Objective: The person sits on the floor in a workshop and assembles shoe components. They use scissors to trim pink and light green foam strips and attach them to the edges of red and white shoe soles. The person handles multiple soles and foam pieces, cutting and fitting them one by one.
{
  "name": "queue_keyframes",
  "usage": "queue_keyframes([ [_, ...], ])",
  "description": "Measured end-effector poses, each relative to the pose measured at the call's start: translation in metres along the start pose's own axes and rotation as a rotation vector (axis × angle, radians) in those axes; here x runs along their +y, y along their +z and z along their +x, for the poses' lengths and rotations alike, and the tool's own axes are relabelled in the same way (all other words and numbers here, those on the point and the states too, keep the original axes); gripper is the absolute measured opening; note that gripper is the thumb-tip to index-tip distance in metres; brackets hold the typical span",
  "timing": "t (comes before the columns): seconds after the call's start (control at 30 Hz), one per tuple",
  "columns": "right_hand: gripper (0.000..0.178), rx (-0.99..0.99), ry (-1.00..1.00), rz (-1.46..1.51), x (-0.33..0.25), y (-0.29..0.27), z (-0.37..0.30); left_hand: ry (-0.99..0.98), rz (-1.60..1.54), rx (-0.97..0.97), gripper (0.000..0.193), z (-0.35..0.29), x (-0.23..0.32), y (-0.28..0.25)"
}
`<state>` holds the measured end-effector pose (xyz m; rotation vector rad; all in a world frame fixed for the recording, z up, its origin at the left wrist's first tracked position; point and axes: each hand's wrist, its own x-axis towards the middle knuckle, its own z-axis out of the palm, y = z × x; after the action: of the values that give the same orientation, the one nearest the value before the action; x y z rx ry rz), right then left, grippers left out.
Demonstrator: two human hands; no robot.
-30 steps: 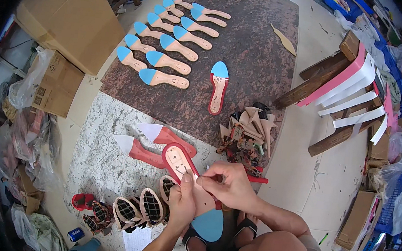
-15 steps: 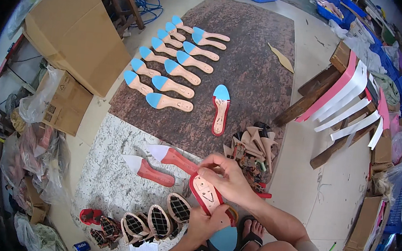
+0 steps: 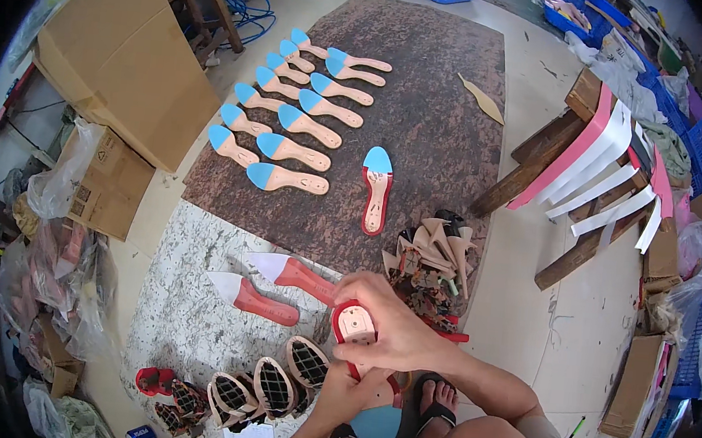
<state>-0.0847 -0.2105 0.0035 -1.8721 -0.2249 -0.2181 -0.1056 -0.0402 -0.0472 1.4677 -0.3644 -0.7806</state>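
Observation:
Between my two hands, above the white speckled board, is a beige shoe insole (image 3: pixel 353 324) with red edging round its heel and a blue toe end pointing toward me. My right hand (image 3: pixel 389 328) is wrapped over its side near the heel, thumb across the face. Lower down, my left hand (image 3: pixel 348 396) grips its middle, just above the blue end. Just left of them lie two red insoles (image 3: pixel 267 303) with whitish pointed tips. A finished-looking red-edged insole (image 3: pixel 376 198) with a blue toe rests on the dark board ahead.
Rows of beige insoles with blue toes (image 3: pixel 309 126) cover the dark board's left part. Beige and patterned scraps (image 3: pixel 441 249) lie right of my hands. Patterned shoe uppers (image 3: pixel 275 387) stand at lower left. A wooden stool (image 3: pixel 535 152) draped with pink and white strips stands at right; cardboard boxes (image 3: pixel 129 63) at left.
My right hand has shifted from pinching the heel's edge to wrapping over the insole's side, lower down. The view has moved slightly.

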Motion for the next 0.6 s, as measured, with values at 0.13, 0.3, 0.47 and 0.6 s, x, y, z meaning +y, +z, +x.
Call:
queue_keyframes([
  [0.13, 0.021, 0.153, -0.005, -0.035, 0.005, 0.001, -0.001, -0.249, -0.346, -0.107, 0.027, -0.004, 0.005, -0.001],
  [0.3, 0.011, 0.244, 0.021, 0.145, 0.004, 0.001, -0.006, -0.318, -0.956, -0.411, 0.037, -0.006, 0.016, -0.007],
  [0.47, 0.028, 0.202, 0.262, 0.544, 0.011, -0.016, -0.018, 0.077, 0.018, 0.08, 0.055, -0.001, 0.007, -0.018],
  [0.6, 0.056, -0.069, 0.792, 0.854, 0.029, -0.033, -0.034, 0.521, 0.976, 0.309, 0.059, 0.005, 0.033, -0.027],
])
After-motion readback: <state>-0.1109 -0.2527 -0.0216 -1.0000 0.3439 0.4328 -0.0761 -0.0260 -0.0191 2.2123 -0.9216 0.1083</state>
